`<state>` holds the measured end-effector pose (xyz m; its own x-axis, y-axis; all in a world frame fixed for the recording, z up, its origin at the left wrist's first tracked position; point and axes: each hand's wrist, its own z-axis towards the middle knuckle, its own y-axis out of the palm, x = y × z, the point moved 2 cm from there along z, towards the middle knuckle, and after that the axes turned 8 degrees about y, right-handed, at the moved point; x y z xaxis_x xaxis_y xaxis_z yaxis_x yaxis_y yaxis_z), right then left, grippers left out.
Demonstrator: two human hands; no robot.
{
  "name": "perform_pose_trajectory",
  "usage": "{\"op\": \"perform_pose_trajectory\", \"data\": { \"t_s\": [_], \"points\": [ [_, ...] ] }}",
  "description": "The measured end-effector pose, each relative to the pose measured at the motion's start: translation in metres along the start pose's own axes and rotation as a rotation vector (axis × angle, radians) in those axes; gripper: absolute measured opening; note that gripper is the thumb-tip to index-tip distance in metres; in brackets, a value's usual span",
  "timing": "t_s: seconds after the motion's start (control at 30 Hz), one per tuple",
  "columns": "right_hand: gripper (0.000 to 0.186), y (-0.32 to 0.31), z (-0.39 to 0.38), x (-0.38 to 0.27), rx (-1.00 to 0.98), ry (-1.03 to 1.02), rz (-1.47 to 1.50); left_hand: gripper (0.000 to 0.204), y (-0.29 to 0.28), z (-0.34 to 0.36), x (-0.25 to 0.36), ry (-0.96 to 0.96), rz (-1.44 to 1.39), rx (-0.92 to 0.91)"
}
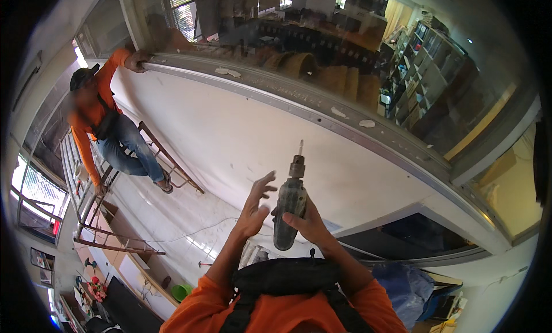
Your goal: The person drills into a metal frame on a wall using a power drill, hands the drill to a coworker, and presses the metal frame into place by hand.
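Observation:
A dark power drill [292,202] points away from me, its bit aimed at the metal sill of the window frame [322,121]. My right hand [309,222] is wrapped round the drill body from the right, with the thumb over its top. The drill's grip is hidden beneath it. Just left of the drill, my left hand [257,208] is held up with its fingers apart, holding nothing. A gap shows between the bit's tip and the sill. Pale flakes or scraps [228,72] lie on the sill.
At left, a person in an orange shirt [106,112] sits on a metal scaffold [86,218], one hand on the sill. Below lie a cabinet [138,275], a green bucket [181,291], a cable and a blue plastic sheet [402,287]. Window glass [241,40] rises beyond the sill.

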<state>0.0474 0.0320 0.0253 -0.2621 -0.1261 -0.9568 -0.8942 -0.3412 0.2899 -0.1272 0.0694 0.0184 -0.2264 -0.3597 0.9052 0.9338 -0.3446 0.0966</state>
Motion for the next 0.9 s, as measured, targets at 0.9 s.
{"op": "perform_pose_trajectory", "data": {
  "t_s": [0.9],
  "points": [
    [0.046,0.017,0.036,-0.054,0.379,-0.071,-0.146,0.081,0.032,-0.04,-0.029,-0.058,0.006,-0.019]
  ]
}}
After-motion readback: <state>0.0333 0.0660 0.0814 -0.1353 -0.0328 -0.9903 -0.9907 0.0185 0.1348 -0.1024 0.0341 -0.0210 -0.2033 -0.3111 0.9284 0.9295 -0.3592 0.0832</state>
